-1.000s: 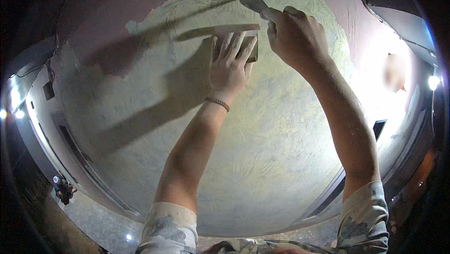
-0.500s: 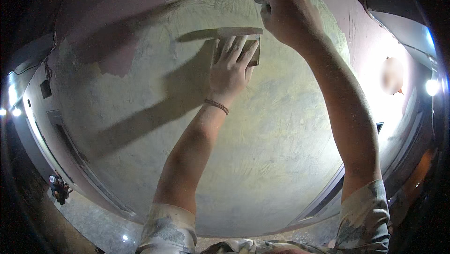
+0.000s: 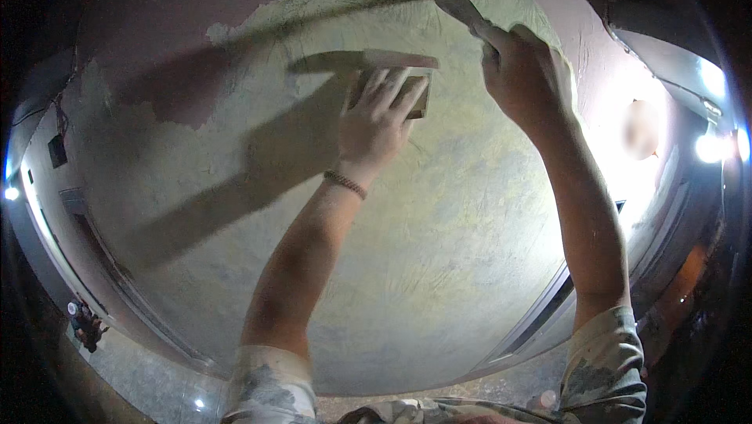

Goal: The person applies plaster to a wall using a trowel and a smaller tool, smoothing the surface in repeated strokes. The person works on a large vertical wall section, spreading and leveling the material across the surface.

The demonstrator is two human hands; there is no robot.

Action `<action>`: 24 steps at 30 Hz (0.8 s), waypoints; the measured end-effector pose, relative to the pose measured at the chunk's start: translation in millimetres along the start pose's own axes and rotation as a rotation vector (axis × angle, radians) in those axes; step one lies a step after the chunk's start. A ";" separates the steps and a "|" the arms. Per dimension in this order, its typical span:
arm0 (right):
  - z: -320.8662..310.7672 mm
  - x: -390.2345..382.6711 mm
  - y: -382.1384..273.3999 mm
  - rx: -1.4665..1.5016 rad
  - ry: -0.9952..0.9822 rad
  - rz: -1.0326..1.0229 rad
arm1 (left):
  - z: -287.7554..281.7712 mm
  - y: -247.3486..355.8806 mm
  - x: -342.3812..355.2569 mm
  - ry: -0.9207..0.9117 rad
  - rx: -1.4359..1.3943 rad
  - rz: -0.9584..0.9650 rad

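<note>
My right hand is closed round the handle of a putty knife, whose blade lies at the pale patch of plaster near the top of the curved-looking wall. Below and left of it, my left hand grips a dusty flat rectangular tool with a long straight top edge, its fingers laid over the tool. Long shadows of both tools and arms fall leftward across the plaster. Pinkish paint shows round the plastered area. Whether the left hand's tool touches the wall I cannot tell.
A person is low at the far left, near a doorway. Bright lamps glow at the right, beside a blurred oval shape. Dark door or window frames run along both sides, and a wire hangs at upper left.
My right hand with the knife rose, then came down and rightward. My left hand has shifted slightly down and left, still on its tool. The view has shifted a little.
</note>
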State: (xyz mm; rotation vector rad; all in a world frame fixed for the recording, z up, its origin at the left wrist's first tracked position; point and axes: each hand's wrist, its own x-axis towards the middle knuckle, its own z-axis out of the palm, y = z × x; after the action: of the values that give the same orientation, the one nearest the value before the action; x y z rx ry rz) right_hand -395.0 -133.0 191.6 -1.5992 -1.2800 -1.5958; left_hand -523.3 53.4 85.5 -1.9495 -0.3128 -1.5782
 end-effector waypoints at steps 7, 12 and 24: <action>-0.7 -6.4 5.0 0.002 0.161 -0.097 | -1.1 -15.3 -10.1 0.027 0.000 -0.015; 2.0 -2.5 4.2 0.002 0.048 0.013 | 0.0 -13.6 -11.3 0.074 -0.009 0.005; 6.8 12.0 0.8 -0.025 0.017 0.029 | -3.9 -14.5 -10.9 0.005 -0.012 -0.008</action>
State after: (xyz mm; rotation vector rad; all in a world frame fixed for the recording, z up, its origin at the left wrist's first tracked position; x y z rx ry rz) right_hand -393.1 -124.4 202.2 -1.6084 -1.2272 -1.6108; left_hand -537.0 64.6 80.0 -1.9556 -0.3103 -1.5929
